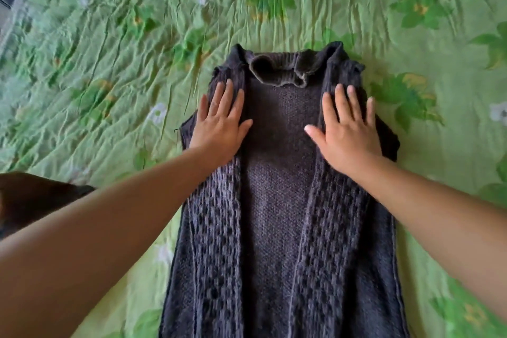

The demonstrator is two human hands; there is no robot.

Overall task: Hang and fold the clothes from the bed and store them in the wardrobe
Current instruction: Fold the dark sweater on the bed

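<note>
A cardigan (279, 186) lies on the bed (96, 49), under both hands: left hand (220, 123) on its left panel, right hand (347, 129) on its right.

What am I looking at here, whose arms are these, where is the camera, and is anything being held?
There is no machine here: these are a person's two bare arms. The single picture comes from a wide-angle camera worn on the person's head, looking forward and down. A dark knitted vest lies spread flat on a green flowered bedspread, collar away from the person, front panels open. The left hand and right hand each rest flat, fingers straight, on the upper front panels. Nothing is held; both hands only press the knit. A dark shape at the left edge is too cut off to identify.
</note>
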